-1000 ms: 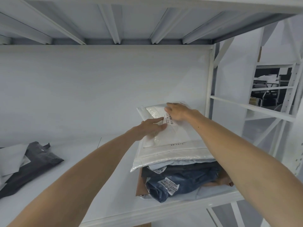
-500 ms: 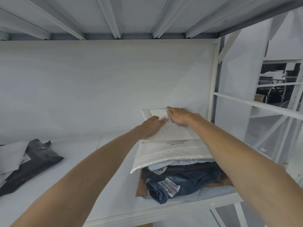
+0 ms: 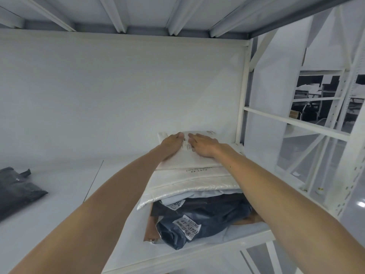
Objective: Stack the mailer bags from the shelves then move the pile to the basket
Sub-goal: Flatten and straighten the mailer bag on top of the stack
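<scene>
My left hand (image 3: 171, 144) and right hand (image 3: 203, 145) lie flat, fingers straight, pressing the white mailer bag (image 3: 189, 178) that tops the pile (image 3: 199, 195) at the shelf's (image 3: 98, 224) right end. It looks light, soft and slick, likely to slide off the navy bag (image 3: 207, 224) below, so I'd grip the pile's sides from underneath. The upright post (image 3: 242, 95) crowds my right arm; a dark bag (image 3: 17, 190) lies well apart at the left edge.

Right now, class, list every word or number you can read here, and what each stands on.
"Enjoy the outdoors": white mailer bag, top of pile.
"6T-T-3703": white label on dark blue bag.
"04": half-hidden tag beneath the top bag.
Far sticker on the top bag: blurred.
</scene>
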